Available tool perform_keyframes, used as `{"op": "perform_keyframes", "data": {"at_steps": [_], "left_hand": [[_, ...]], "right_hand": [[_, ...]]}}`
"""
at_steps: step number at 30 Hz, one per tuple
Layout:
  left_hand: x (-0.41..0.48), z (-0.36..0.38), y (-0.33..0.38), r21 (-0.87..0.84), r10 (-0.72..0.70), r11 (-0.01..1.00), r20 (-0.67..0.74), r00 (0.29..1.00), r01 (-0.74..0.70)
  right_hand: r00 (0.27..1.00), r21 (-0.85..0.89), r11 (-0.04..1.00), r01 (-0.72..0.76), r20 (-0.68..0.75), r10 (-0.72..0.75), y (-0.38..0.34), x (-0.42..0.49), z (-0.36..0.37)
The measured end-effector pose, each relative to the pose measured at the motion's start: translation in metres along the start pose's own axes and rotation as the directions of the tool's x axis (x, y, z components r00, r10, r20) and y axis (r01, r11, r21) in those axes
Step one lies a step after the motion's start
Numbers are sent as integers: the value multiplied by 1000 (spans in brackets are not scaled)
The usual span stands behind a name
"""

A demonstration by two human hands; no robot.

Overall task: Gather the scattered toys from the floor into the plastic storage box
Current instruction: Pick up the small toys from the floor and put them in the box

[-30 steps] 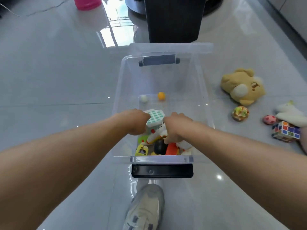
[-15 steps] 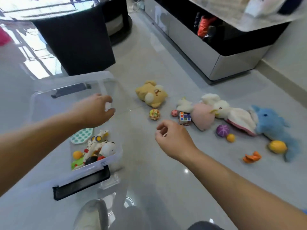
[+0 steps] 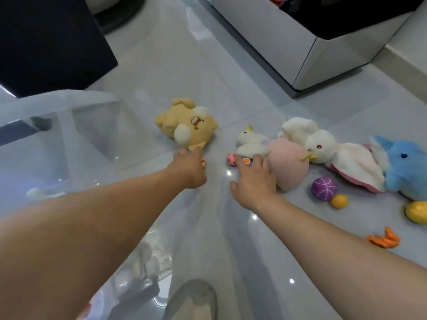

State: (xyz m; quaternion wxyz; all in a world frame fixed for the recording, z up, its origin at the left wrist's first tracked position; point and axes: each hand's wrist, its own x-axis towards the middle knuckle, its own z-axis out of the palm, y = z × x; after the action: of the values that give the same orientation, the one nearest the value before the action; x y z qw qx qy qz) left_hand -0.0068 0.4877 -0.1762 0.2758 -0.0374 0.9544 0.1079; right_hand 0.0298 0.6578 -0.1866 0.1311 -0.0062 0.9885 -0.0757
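The clear plastic storage box (image 3: 92, 125) stands at the left, blurred, with toys dimly showing inside. My left hand (image 3: 188, 167) reaches down over a small colourful ball (image 3: 202, 163) just below the yellow plush (image 3: 184, 125); its fingers are hidden. With fingers spread, my right hand (image 3: 254, 179) rests on the puzzle cube (image 3: 246, 161), beside a pink round plush (image 3: 288, 162) and a small white plush (image 3: 251, 142). A tiny pink ball (image 3: 231, 159) lies between my hands.
To the right lie a white bird plush (image 3: 323, 146), a blue plush (image 3: 404, 167), a purple ball (image 3: 324, 188), a small orange ball (image 3: 339, 200), a yellow toy (image 3: 417, 212) and an orange piece (image 3: 383, 239). A black block (image 3: 46, 42) and a low cabinet (image 3: 277, 42) stand behind. My shoe (image 3: 191, 301) is below.
Both hands left the box, where they had dropped toys, and swung right. They now reach down to the floor toys: the left onto the small ball, the right onto the cube.
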Motion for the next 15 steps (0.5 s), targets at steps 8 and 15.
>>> {"op": "perform_keyframes", "data": {"at_steps": [8, 15], "left_hand": [[40, 19, -18, 33, 65, 997, 35, 997, -66], [30, 27, -17, 146, 50, 987, 87, 995, -62]], "right_hand": [[1000, -381, 924, 25, 21, -18, -20, 56, 44], [981, -270, 951, 149, 158, -109, -6, 55, 50]]}}
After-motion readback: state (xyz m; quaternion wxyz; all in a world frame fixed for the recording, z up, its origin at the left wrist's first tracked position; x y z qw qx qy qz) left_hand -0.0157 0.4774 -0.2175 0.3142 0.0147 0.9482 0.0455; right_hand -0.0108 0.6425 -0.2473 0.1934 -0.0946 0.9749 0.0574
